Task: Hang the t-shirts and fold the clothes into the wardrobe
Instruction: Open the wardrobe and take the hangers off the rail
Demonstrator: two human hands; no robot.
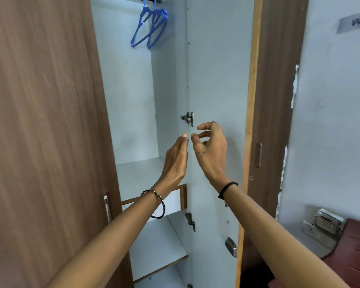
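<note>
in front of the open wardrobe (133, 96), a person's left hand (176, 156) and right hand (211, 150) are held up side by side, each grip loose and empty. blue hangers (154, 18) hang at its top; no t-shirts show. likely best: unhook one of them cleanly first.

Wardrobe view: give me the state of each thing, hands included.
Right door, swung open.
Blue hangers, hanging, no clothes on them.
Left hand, open, holding nothing.
Right hand, fingers loosely curled, holding nothing.
</note>
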